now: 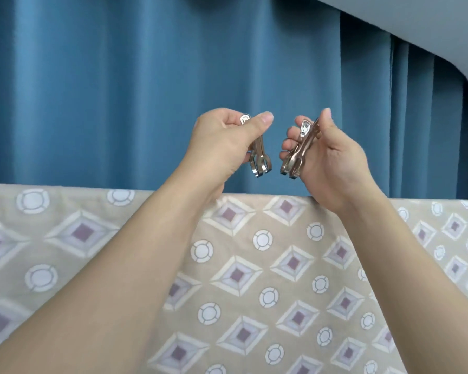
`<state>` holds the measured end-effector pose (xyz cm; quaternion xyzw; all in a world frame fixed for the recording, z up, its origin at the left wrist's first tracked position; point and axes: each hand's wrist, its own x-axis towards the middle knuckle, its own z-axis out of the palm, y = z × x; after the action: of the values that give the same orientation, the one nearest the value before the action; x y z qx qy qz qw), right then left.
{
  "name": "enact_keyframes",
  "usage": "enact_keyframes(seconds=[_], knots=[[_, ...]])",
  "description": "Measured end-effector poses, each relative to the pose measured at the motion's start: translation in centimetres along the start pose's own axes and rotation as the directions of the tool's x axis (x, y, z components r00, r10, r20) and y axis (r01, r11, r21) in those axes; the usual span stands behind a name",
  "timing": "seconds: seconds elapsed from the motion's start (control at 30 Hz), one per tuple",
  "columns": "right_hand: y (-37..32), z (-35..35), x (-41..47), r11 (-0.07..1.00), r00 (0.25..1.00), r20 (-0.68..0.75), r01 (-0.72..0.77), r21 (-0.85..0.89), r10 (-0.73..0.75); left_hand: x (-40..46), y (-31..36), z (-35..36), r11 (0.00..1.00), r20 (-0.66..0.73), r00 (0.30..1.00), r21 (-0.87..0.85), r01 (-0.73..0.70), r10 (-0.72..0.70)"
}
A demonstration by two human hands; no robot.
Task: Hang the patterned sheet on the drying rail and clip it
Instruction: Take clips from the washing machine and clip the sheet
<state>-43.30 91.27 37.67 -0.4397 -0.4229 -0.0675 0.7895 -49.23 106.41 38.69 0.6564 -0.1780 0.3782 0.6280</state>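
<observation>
Head view: the sheet (254,279) is beige with purple-centred diamonds and white rings, draped over the rail, which it hides, across the lower frame. We count two metal clips. Our left hand (222,147) is closed around one clip (257,152), our right hand (327,163) around the other clip (299,149), both above the sheet's top edge, blue curtain (119,90) behind.

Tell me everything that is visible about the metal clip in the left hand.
The clip in the left hand looks like shiny silver metal, long and narrow. Its flat handle end points up, between thumb and fingers of the left hand; its forked, rounded jaw end points down and looks closed. It hangs about upright, in the air above the top edge of the patterned sheet, not touching it, before the blue curtain. Only the hand touches it.
</observation>
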Motion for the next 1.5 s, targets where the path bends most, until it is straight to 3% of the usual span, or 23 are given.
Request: enact_keyframes(seconds=[0.33,0.6,0.93,1.2,1.5], knots=[[3.1,9.3,0.7,1.0,0.999,0.021,0.028,-0.007,-0.028,-1.1,2.4,-8.3,0.974,-0.093,0.984,0.185,-0.134,0.154],[4.8,16.7,0.9,0.999,0.998,-0.069,0.002,0.033,0.001,-2.1,4.0,-15.1,0.949,-0.167,0.967,0.282,-0.142,0.194],[7.0,25.9,-0.4,0.996,0.999,0.035,-0.029,0.081,0.027,-4.0,7.8,-24.7,0.916,-0.222,0.95,0.381,-0.121,0.218],[8.9,32.4,-1.7,0.993,0.992,0.108,-0.073,0.093,0.063,-5.4,8.9,-31.0,0.866,-0.267,0.942,0.498,-0.045,0.202],[10.2,34.2,-1.8,0.986,0.991,0.094,-0.111,0.123,0.1,-5.8,8.1,-34.6,0.864,-0.194,0.977,0.503,0.016,0.094]])
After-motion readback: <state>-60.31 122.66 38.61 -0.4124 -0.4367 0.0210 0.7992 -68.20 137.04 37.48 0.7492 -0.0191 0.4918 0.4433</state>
